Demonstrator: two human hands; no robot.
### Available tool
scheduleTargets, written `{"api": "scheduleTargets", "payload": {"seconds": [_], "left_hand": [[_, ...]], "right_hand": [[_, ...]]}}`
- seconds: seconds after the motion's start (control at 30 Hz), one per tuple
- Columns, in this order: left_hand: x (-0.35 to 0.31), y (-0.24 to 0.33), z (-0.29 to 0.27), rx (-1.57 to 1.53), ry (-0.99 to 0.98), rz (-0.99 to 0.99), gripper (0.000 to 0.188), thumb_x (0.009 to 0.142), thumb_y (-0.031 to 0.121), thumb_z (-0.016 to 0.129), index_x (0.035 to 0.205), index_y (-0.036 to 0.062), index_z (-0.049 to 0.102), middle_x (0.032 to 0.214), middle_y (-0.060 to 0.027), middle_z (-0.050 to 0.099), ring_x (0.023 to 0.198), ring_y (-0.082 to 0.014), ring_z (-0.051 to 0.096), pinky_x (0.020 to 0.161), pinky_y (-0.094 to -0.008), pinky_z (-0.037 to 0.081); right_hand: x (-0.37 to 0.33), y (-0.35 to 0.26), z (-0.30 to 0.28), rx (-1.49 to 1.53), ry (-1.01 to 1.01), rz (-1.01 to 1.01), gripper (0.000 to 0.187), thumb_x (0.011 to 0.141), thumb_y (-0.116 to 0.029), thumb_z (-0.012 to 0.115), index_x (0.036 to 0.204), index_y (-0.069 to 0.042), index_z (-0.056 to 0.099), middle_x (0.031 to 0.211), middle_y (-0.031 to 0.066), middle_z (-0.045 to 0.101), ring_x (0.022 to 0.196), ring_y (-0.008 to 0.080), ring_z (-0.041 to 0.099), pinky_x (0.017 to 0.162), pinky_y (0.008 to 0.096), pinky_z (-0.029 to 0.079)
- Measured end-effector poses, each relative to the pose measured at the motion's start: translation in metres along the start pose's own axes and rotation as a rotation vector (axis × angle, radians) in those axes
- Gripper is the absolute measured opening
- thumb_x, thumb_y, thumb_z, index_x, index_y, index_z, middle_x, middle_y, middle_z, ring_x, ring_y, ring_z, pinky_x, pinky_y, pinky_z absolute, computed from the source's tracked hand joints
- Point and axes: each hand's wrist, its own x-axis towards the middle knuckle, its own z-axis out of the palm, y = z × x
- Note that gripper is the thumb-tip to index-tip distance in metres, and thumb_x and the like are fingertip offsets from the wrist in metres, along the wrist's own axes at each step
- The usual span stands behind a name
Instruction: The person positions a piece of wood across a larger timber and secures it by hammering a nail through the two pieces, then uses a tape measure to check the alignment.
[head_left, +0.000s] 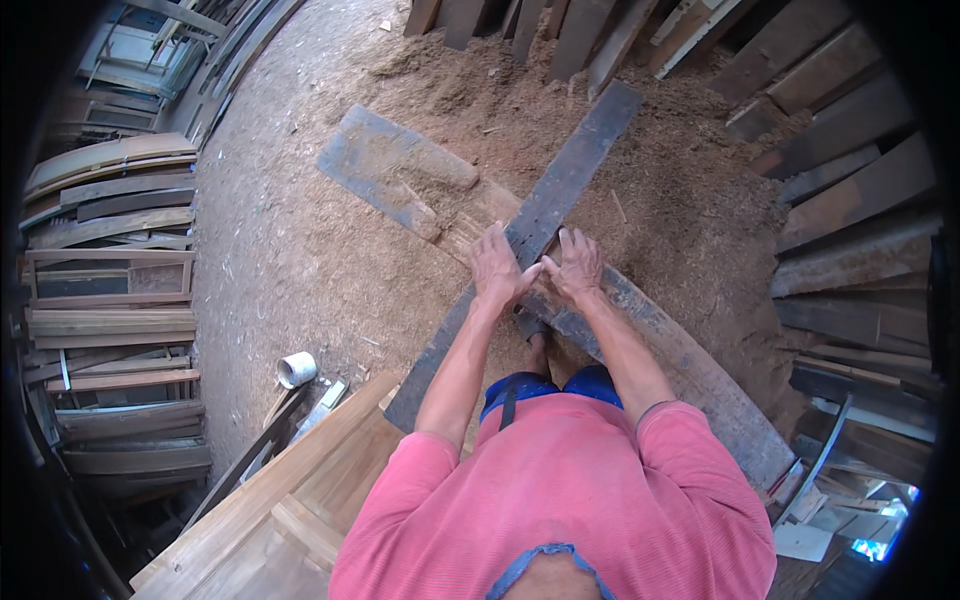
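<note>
A long dark plank [580,150] lies slantwise, its far end up to the right and its near end beside my left forearm. Beneath it, crossing like an X, stretches a wider worn board [690,365] with sawdust on its far left part. My left hand [495,268] grips the plank's left side near the crossing. On the right side, my right hand [577,266] has its fingers bent over the same plank. The two thumbs nearly meet on it. The undersides of the fingers are hidden.
Sawdust covers the floor [690,190]. A panelled wooden door [290,500] lies at the lower left, beside a white cup-shaped container [297,370]. Stacked timber [115,325] lines the left side. Leaning boards [850,205] stand along the right and far sides. My foot [537,345] is below the crossing.
</note>
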Motion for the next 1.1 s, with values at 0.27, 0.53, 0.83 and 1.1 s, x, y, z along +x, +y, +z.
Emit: {"api": "scheduleTargets", "payload": {"seconds": [0.27, 0.53, 0.83, 1.1], "left_hand": [[0.031, 0.011, 0.012, -0.031, -0.102, -0.074, 0.088, 0.066, 0.035, 0.090, 0.131, -0.0057, 0.047, 0.131, -0.0280, 0.053, 0.124, -0.0443, 0.050, 0.106, -0.0544, 0.042], [0.029, 0.014, 0.013, -0.053, -0.043, -0.064, 0.087, 0.063, 0.034, 0.091, 0.128, -0.0048, 0.049, 0.126, -0.0268, 0.057, 0.122, -0.0446, 0.051, 0.106, -0.0527, 0.043], [0.025, 0.000, 0.016, -0.025, 0.022, 0.052, 0.090, 0.068, 0.037, 0.090, 0.134, -0.0058, 0.048, 0.130, -0.0268, 0.055, 0.120, -0.0441, 0.050, 0.104, -0.0510, 0.043], [0.026, -0.002, 0.021, 0.009, -0.008, 0.043, 0.095, 0.070, 0.042, 0.090, 0.140, -0.0015, 0.044, 0.134, -0.0239, 0.053, 0.124, -0.0420, 0.047, 0.107, -0.0512, 0.040]], "right_hand": [[0.001, 0.000, -0.007, 0.002, 0.013, 0.019, 0.071, 0.079, -0.040, 0.080, 0.135, -0.004, 0.057, 0.130, 0.0231, 0.061, 0.117, 0.0414, 0.059, 0.100, 0.0504, 0.047], [0.001, 0.004, -0.003, -0.003, -0.021, 0.064, 0.072, 0.082, -0.041, 0.079, 0.139, -0.005, 0.055, 0.136, 0.0262, 0.059, 0.123, 0.0424, 0.058, 0.106, 0.0507, 0.044], [-0.006, 0.010, -0.012, 0.126, -0.133, 0.080, 0.077, 0.087, -0.042, 0.074, 0.149, -0.005, 0.047, 0.154, 0.0212, 0.045, 0.139, 0.0391, 0.044, 0.117, 0.0490, 0.035], [-0.068, 0.062, -0.032, 0.114, -0.039, 0.297, 0.062, 0.092, -0.034, 0.069, 0.142, -0.002, 0.053, 0.154, 0.0221, 0.044, 0.139, 0.0418, 0.042, 0.118, 0.0486, 0.034]]}}
